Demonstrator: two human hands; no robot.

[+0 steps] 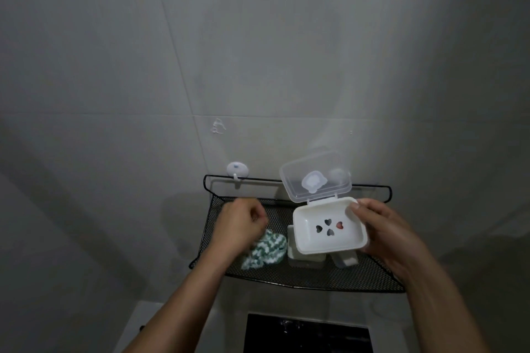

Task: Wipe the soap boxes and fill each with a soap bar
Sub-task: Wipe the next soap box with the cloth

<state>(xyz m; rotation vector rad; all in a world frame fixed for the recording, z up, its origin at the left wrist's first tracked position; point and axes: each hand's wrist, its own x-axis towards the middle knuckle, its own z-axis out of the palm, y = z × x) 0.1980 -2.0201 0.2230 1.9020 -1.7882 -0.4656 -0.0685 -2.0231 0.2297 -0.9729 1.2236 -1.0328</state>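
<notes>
My right hand (pixel 384 233) grips a white soap box (pixel 329 231) by its right side and holds it above the black mesh shelf (pixel 315 278). Its clear hinged lid (pixel 315 178) stands open, and the inner tray with heart-shaped holes is empty. My left hand (pixel 239 226) hovers over the shelf's left part with its fingers curled, just above a green-and-white cloth (pixel 266 249); whether it touches the cloth is unclear. More white boxes or soap pieces (pixel 304 258) lie on the shelf under the held box, partly hidden.
The shelf hangs on a grey tiled wall from a white adhesive hook (pixel 237 170). A black rail (pixel 246 179) runs along the shelf's back. Below the shelf sits a dark rectangular panel (pixel 307 335) on a white surface.
</notes>
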